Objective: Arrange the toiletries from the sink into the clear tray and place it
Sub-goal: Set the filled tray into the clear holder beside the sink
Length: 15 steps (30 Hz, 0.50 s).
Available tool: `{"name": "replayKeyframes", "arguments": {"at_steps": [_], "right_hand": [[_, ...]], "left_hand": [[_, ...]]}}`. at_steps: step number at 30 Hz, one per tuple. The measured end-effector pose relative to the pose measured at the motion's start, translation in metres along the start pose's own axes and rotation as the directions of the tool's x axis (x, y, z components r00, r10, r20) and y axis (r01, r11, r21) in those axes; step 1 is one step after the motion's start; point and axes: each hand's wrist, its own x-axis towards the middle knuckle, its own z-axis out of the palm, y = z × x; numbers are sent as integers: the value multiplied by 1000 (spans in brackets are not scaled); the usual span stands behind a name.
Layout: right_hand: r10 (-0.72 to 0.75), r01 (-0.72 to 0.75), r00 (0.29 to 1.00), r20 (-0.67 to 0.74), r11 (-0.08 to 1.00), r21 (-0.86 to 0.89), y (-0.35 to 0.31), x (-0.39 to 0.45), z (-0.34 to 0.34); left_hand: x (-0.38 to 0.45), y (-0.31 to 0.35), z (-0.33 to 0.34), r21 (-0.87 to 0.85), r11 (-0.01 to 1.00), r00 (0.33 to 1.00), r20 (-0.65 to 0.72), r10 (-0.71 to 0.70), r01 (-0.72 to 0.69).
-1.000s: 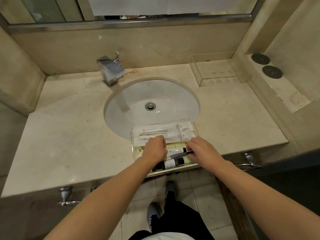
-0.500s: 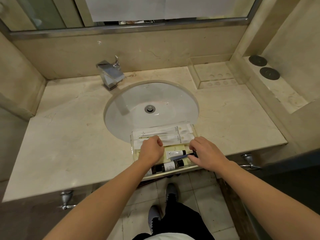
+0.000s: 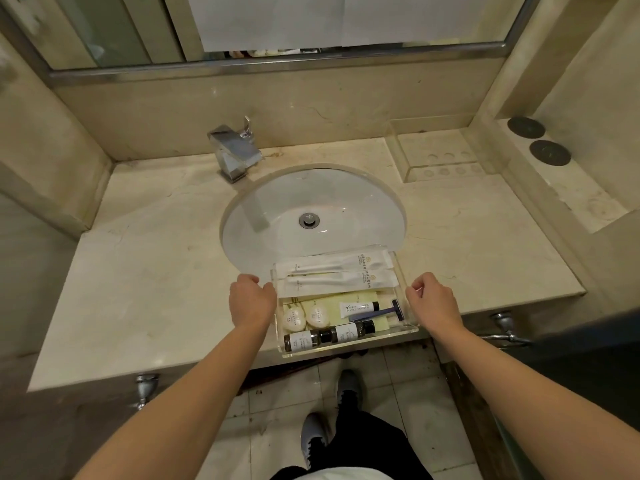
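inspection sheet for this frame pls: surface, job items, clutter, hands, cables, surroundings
Surface: marble counter, oval sink set in it.
Job's things: clear tray at the counter's front edge, holding two white sachets, two round soaps, white tube, blue razor, two dark bottles.
Clutter: second clear tray at back right, nothing seen in it.
Hands: left hand and right hand at the tray's ends; grip unclear.
Cables: nothing seen.
Surroundings: faucet, mirror, two dark discs on the ledge.

- I see a chrome faucet (image 3: pixel 235 152) behind the basin.
- Two dark round discs (image 3: pixel 538 140) sit on the right ledge.
- A second clear holder (image 3: pixel 436 157) stands on my worktop (image 3: pixel 138 278), back right.
- Grey shoes (image 3: pixel 313 438) on the tiled floor.
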Motion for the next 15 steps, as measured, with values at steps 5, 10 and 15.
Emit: {"name": "replayKeyframes", "arguments": {"at_steps": [5,10,15], "right_hand": [[63,-60,993,101,998,-31,1,2,9],[88,-79,988,128,994,-79,-1,5,13],[106,-99,991,80,992,-82,3,8,12]], "left_hand": [[-4,-5,1,-54,993,980,179,-90,101],[-4,-5,6,-70,989,974,198,-112,128],[-1,4,13,-88,990,982,163,-93,108]]}}
